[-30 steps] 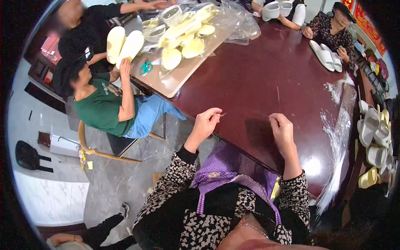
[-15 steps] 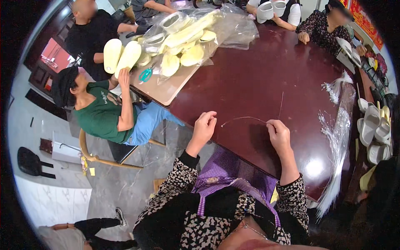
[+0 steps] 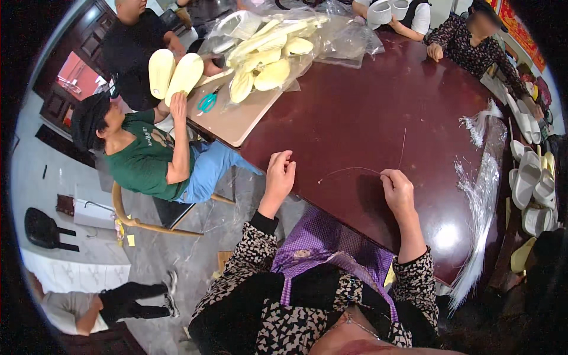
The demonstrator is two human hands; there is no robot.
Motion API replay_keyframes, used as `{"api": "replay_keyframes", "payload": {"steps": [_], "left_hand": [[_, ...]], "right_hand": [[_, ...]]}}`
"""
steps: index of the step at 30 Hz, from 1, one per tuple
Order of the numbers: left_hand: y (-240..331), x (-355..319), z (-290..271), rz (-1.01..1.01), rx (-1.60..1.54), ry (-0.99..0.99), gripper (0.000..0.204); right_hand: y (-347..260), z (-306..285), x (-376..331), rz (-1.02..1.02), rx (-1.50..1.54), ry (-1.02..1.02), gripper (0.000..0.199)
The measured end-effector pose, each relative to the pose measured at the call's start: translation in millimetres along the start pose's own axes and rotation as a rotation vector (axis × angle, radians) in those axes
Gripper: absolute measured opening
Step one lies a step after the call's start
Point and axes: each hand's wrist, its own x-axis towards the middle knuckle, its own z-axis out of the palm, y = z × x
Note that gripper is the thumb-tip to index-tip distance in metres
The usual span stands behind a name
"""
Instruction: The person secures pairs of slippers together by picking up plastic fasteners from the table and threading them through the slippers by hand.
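My right hand [image 3: 399, 190] is closed in a pinch over the near part of the table, holding a thin pale strand [image 3: 350, 168]. One length of it curves left and ends in a small tip; the other rises toward the far side. My left hand [image 3: 279, 178] hovers by the table's left edge, fingers curled and pressed together. Whether anything is between them is too small to see. A gap shows between that hand and the strand's tip. To the right lies a long bundle of fine white strands [image 3: 482, 195], partly in a clear wrap.
A dark red table [image 3: 343, 106] spreads ahead. Far left, a beige board [image 3: 236, 127] carries teal scissors [image 3: 207, 102] and bagged yellow soles [image 3: 273, 76]. A seated person in green holds two soles [image 3: 184, 77]. Grey slippers [image 3: 525, 177] line the right edge; other people sit at the far side.
My left hand has shifted left and slightly up, away from the strand. My right hand stays nearly in place with the strand. A person at lower left has moved.
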Motion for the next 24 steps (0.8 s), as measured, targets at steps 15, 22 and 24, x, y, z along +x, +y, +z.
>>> {"api": "replay_keyframes", "payload": {"steps": [15,22,24], "left_hand": [[-9.0,7.4,-8.9,0.128,0.189,0.091,0.031],[-17.7,9.6,-15.3,0.098,0.277,0.103,0.042],[-21.9,10.0,-16.2,0.104,0.305,0.121,0.044]], "right_hand": [[-0.5,-3.1,1.3,-0.009,-0.005,-0.006,0.006],[-1.8,-5.8,-0.4,-0.008,-0.039,-0.014,0.006],[-1.6,-6.3,-1.7,-0.011,-0.049,-0.02,0.006]]}}
